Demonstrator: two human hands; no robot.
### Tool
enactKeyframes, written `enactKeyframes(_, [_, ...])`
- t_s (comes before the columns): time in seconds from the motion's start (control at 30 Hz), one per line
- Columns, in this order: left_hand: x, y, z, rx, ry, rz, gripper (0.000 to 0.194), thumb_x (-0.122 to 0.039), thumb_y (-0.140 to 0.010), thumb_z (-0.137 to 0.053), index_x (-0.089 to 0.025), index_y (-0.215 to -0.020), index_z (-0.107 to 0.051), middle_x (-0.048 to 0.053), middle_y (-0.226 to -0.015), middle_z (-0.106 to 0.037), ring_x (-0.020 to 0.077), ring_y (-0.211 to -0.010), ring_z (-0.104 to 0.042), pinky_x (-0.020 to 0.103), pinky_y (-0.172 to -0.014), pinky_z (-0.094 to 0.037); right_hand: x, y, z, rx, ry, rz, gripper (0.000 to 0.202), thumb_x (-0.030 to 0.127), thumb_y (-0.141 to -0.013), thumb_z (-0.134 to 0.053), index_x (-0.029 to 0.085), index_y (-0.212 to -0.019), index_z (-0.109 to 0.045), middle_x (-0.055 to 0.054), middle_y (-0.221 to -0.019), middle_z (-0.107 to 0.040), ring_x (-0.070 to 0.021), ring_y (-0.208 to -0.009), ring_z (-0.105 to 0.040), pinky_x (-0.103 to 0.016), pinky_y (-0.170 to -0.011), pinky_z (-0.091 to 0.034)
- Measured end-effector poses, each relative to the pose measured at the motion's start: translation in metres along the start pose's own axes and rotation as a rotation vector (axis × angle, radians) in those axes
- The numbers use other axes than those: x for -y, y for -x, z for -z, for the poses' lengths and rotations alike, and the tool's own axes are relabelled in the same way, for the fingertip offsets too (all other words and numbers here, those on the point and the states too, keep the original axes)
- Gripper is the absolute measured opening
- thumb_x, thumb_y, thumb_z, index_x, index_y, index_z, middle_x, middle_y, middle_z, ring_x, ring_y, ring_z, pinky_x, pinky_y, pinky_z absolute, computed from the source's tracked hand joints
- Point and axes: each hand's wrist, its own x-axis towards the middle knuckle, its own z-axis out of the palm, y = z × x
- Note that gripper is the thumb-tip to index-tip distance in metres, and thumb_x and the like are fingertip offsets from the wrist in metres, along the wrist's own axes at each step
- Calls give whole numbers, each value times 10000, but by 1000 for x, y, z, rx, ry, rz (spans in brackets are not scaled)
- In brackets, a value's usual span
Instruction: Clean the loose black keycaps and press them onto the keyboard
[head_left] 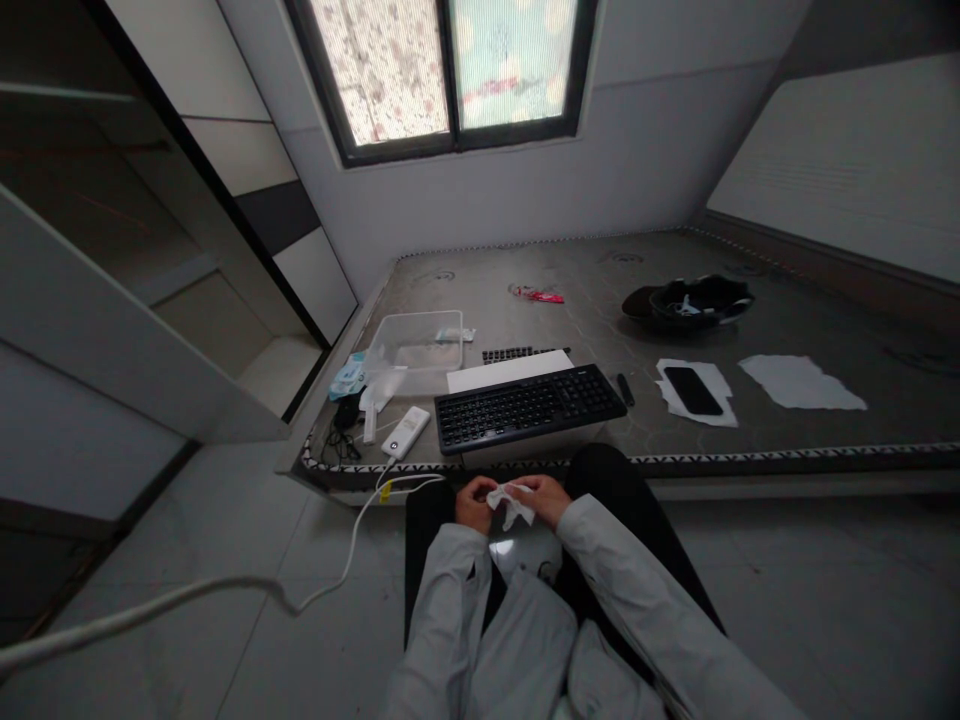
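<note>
A crumpled white tissue [516,510] is between my hands, low over my lap. My right hand [546,498] is closed on its right side. My left hand [474,503] has its fingers curled in against the tissue's left edge; anything small between those fingers is hidden. Just beyond my knees, a black keyboard [529,408] lies propped at the near edge of the grey mattress. Behind it is a white sheet [510,371], and past that sit rows of small black keycaps [517,354].
Left of the keyboard are a clear plastic box [416,355], a white power bank [406,433] with a cable, and a blue packet [347,376]. To the right lie a black phone [693,390] on paper, a white paper sheet [802,382] and a dark cap [686,303].
</note>
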Motion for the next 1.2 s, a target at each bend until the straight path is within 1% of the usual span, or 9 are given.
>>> enactKeyframes(0.13, [1, 0, -1, -4, 38, 23, 199, -173, -432, -693, -155, -582, -565, -44, -506, -558, 78, -437, -485, 164, -413, -368, 2, 0, -2, -33, 43, 38, 407, 483, -551, -652, 129, -752, -673, -42, -608, -665, -148, -516, -572, -261, -514, -433])
enactKeyframes(0.27, [5, -1, -1, -5, -21, 1, 196, -166, -456, -693, -150, -630, -605, -33, -528, -582, 77, -442, -491, 157, -405, -375, 2, 0, -3, 1, 54, 64, 396, 488, -615, -588, 131, -763, -673, -24, -543, -641, -136, -450, -544, -253, -459, -416])
enactKeyframes(0.4, [12, -3, 2, 35, -76, -2, 207, -217, -493, -687, -133, -679, -653, -9, -523, -600, 82, -398, -478, 167, -354, -352, 0, -2, -2, 11, 68, 121, 378, 436, -643, -573, 150, -879, -651, -37, -693, -674, -153, -554, -582, -255, -492, -438])
enactKeyframes(0.5, [15, -5, 4, 34, -111, -38, 232, -282, -538, -667, -125, -708, -683, 31, -616, -650, 112, -455, -534, 190, -394, -398, -1, -2, -3, 43, 36, 159, 392, 404, -651, -567, 158, -953, -614, -45, -801, -673, -164, -634, -603, -269, -546, -461])
enactKeyframes(0.6, [16, -6, 7, -31, -188, -45, 254, -308, -571, -647, -125, -738, -698, 46, -658, -674, 153, -563, -588, 212, -479, -446, 1, 1, -5, 62, 29, 199, 404, 376, -653, -568, 154, -990, -572, -36, -733, -668, -159, -608, -602, -265, -541, -460])
enactKeyframes(0.7, [16, -7, 8, -68, -223, -32, 259, -309, -591, -635, -116, -751, -699, 42, -636, -676, 170, -609, -599, 225, -535, -457, 6, 7, -8, -5, 135, 255, 343, 356, -650, -580, 161, -933, -574, -15, -651, -646, -152, -591, -594, -250, -532, -453])
enactKeyframes(0.83, [11, -6, 7, -40, -184, -17, 257, -349, -608, -630, -115, -691, -695, 30, -619, -667, 150, -582, -586, 212, -539, -440, 13, 14, -9, -80, 335, 356, 288, 344, -594, -638, 194, -837, -608, 1, -682, -650, -145, -621, -590, -236, -563, -451])
enactKeyframes(1.0, [5, -4, 5, 17, -109, 22, 266, -371, -605, -638, -115, -663, -683, 11, -570, -639, 121, -532, -550, 192, -494, -406, 16, 14, -8, -174, 457, 419, 192, 376, -672, -562, 208, -699, -652, 9, -655, -660, -141, -617, -593, -228, -584, -445])
enactKeyframes(1.2, [8, -6, 4, 69, -1, 94, 348, -395, -565, -666, -92, -736, -669, 29, -572, -638, 114, -484, -535, 188, -431, -383, 20, 16, -3, -194, 471, 403, 240, 393, -737, -505, 237, -802, -675, -6, -757, -691, -181, -712, -629, -265, -648, -470])
